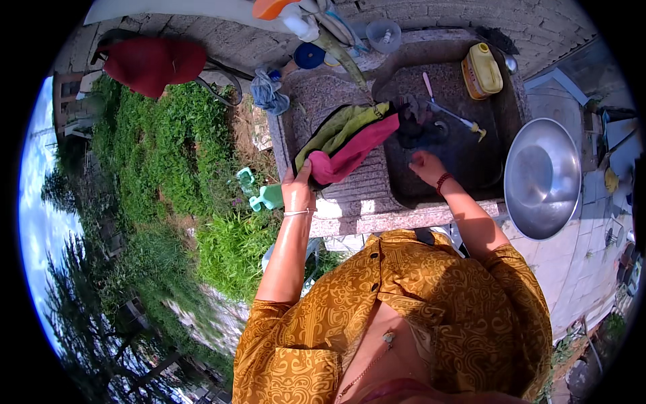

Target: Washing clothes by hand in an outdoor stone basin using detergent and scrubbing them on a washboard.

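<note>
My left hand (298, 187) grips the near end of a pink and lime-green fabric piece (350, 146) with black trim, its thumb on top. The fabric lies slantwise across the ribbed washboard part of a stone sink (360, 207). Its far end reaches dark, wet cloth (418, 124) at the basin's left side. Above the near part of the basin, my right hand (426, 167) is apart from the fabric with its fingers curled in; whatever they may hold is hidden. Farther back in the basin lies a brush-like tool (457, 116) with a long, pale handle.
A yellow jug (482, 72) stands in the basin's far right corner. A large metal bowl (542, 178) sits right of the sink. Along the back are a hose (340, 57) and a clear tub (383, 35). A grey-blue rag (269, 93) hangs at the left corner.
</note>
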The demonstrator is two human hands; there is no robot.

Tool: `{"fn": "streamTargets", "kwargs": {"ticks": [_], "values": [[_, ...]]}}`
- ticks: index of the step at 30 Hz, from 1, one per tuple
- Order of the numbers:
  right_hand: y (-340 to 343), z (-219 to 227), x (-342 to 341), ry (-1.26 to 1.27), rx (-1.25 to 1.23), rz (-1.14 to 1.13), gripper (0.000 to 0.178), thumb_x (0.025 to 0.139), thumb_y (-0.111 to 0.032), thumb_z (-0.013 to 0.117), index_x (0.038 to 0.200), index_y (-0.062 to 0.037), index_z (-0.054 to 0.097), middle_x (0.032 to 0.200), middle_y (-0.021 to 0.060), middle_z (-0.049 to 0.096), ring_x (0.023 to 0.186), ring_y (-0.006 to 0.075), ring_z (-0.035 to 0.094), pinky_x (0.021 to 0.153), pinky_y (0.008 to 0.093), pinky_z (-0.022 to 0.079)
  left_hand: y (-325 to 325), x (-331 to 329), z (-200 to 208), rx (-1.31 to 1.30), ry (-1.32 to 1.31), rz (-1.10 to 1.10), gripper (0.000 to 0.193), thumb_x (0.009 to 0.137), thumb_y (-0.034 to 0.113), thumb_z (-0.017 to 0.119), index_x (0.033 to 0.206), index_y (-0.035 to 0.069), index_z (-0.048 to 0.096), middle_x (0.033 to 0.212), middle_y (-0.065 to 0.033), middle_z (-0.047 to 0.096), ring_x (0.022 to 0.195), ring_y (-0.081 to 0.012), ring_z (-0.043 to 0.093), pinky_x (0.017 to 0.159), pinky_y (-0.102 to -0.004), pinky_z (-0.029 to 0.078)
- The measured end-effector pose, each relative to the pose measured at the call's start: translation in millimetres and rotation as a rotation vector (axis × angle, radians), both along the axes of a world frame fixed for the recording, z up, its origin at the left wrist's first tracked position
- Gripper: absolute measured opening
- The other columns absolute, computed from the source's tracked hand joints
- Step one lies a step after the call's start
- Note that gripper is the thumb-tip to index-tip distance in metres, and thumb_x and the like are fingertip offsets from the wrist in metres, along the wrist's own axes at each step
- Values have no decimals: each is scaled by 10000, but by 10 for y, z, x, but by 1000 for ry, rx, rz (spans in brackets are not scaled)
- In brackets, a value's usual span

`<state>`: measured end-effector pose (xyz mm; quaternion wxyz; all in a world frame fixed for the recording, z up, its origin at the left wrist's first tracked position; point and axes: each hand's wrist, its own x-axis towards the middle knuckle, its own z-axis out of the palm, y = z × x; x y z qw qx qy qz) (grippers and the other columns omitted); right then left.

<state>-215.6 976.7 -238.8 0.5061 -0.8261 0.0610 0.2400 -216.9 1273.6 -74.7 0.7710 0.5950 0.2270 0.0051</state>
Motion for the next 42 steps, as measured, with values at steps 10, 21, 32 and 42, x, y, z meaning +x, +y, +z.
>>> {"fn": "streamTargets", "kwargs": {"ticks": [10, 21, 32, 42], "values": [[311, -93, 555, 484, 270, -255, 525, 871, -288, 588, 1297, -50, 395, 1024, 109, 581, 771, 195, 605, 662, 337, 536, 154, -553, -652, 530, 308, -447, 212, 894, 92, 537, 1061, -19, 606, 854, -31, 638, 724, -96, 567, 649, -243, 465], [418, -564, 171, 653, 508, -177, 188, 816, -122, 588, 1000, -91, 578, 931, 57, 604, 812, 145, 591, 700, 315, 490, -190, -280, -1, 133, 409, -339, 386, 820, 190, 664, 1105, -58, 583, 958, -65, 640, 831, -108, 569, 761, -226, 455], [535, -50, 217, 634, 449, -74, 400, 829, -316, 648, 1120, -69, 529, 945, 30, 580, 782, 155, 554, 715, 331, 479, -207, -386, -47, 283, 356, -629, 403, 754, 130, 725, 1091, -49, 594, 933, -39, 650, 797, -70, 553, 736, -210, 448], [733, 610, 758, -692, 76, -235, 428, 662, -155, 759, 988, -56, 499, 1077, 138, 477, 1000, 298, 485, 853, 375, 422, -17, -521, -163, 66, 284, -148, 319, 783, 88, 679, 1059, -39, 582, 930, -82, 645, 818, -161, 603, 724, -288, 487]]}}
